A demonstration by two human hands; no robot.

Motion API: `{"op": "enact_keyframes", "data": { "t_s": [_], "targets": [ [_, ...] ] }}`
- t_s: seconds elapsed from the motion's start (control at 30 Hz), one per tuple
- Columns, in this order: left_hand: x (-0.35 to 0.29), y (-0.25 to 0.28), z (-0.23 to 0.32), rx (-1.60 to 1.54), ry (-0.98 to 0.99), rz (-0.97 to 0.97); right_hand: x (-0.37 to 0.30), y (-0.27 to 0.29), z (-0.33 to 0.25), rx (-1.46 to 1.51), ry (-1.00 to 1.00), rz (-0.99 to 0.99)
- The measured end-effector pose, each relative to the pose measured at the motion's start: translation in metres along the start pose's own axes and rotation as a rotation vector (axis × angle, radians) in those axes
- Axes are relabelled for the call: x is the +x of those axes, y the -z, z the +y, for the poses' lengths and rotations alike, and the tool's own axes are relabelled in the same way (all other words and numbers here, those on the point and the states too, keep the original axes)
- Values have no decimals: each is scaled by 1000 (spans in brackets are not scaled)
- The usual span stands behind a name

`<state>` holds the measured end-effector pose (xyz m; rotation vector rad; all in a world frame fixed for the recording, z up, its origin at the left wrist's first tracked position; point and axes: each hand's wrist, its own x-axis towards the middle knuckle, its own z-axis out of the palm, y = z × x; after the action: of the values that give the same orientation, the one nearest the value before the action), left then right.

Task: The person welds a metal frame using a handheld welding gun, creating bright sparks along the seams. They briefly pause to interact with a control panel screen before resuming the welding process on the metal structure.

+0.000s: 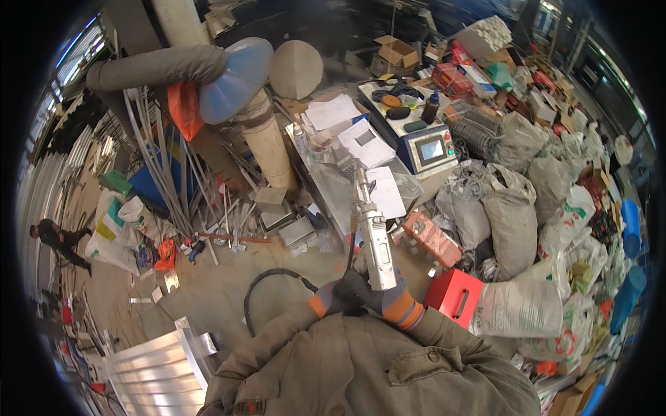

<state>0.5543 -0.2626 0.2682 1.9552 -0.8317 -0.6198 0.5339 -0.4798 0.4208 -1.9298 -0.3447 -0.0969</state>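
Both gloved hands are wrapping the silver handheld torch [374, 239] at its near end: right hand [392, 295] clenching the grip, left hand [341, 295] closing beside it, likely steadying. Nozzle is pointing far, toward the paper-strewn steel bench [333, 191]. Black hose [267, 288] is trailing left.

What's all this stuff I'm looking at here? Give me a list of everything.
handheld metal tool: one, silver, centre, gripped in both hands, nozzle pointing away
black hose: one, looping on the floor left of the hands
red box: one, with handle slot, right of the hands
stuffed sacks: many, grey-white, piled at right
control unit with screen: one, blue-white, upper right
papers: several, white, on the metal bench
extraction hood: one, blue, on a grey duct, upper left
metal strips: a bundle, silver, leaning at left
ribbed metal panel: one, silver, lower left
other person: one, dark clothes, far left
left hand: grey-orange glove, on the tool
right hand: same glove, on the tool
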Motion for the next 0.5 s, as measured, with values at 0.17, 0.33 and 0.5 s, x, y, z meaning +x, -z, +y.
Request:
{"op": "enact_keyframes", "data": {
  "t_s": [0.17, 0.33, 0.5],
  "targets": [
    [88, 1, 0, -74, 185, -26, 58, 63, 56, -17, 60, -56],
    [172, -29, -20, 182, -107, 221, 90, 105, 114, -35, 160, -48],
    [197, -54, -11, -32, 137, 215, 86, 121, 167, -152, -98, -107]
  ]
}}
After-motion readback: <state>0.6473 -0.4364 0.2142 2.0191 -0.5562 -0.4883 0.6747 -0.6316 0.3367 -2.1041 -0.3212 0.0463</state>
